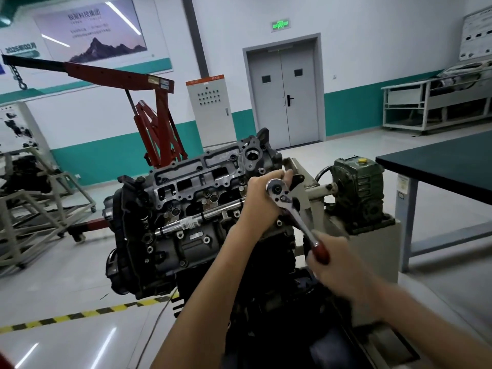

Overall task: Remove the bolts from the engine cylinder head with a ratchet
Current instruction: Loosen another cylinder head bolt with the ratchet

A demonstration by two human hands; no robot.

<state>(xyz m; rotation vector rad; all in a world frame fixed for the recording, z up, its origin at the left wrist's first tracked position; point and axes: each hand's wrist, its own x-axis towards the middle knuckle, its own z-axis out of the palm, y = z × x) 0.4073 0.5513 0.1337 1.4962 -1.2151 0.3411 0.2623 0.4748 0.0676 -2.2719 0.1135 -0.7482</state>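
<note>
The engine with its grey cylinder head [191, 182] sits on a stand in the middle of the view, tilted toward me. A chrome ratchet [288, 206] with a dark red handle stands over the head's right end. My left hand [262, 201] wraps around the ratchet's head and covers whatever it sits on. My right hand [338, 262], blurred, grips the red handle lower right. A long chrome bar [197, 221] lies across the front of the head. Several bolt holes show along the top; the bolt under the ratchet is hidden.
A green gearbox [358, 190] of the stand sits just right of the ratchet. A dark-topped table [452, 163] stands at right. A red engine crane [157, 129] is behind the engine, and a metal frame [32, 209] stands at left. Yellow-black tape [80, 315] marks the floor.
</note>
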